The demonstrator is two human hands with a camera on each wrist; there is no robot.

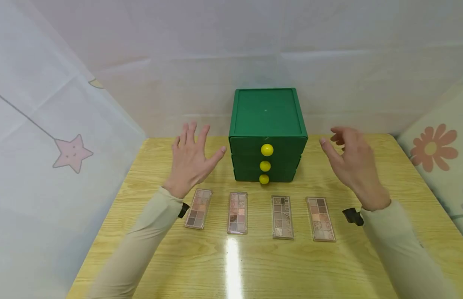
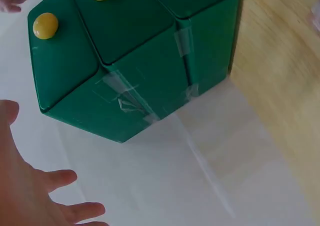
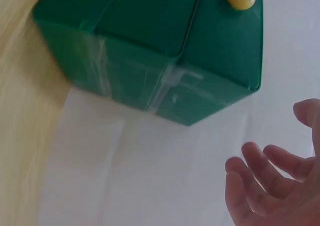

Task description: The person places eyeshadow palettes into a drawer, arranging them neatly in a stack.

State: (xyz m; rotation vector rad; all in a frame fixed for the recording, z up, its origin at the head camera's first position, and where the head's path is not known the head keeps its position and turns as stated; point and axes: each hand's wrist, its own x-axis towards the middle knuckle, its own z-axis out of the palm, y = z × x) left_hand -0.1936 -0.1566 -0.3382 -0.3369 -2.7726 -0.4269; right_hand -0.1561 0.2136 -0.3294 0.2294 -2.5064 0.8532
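Note:
A green drawer box [image 1: 268, 112] with three drawers stands at the back of the table, each front bearing a round yellow knob [image 1: 267, 150]. To its left my left hand [image 1: 190, 160] is held with fingers spread, holding nothing. On the other side my right hand [image 1: 352, 164] hovers with loosely bent fingers, also holding nothing. Both hands are apart from the box in the wrist views, where clear tape [image 2: 120, 83] shows on its side. In front of the box lie eyeshadow palettes in a row: far left [image 1: 199, 209], inner left [image 1: 237, 213], inner right [image 1: 282, 217] and far right [image 1: 321, 219].
The wooden table [image 1: 171, 257] meets a pale cloth backdrop [image 1: 201, 83] behind the box. Side cloths carry a printed pink star [image 1: 73, 153] on the left and a flower [image 1: 434, 148] on the right. Black straps [image 1: 353, 216] show at both wrists.

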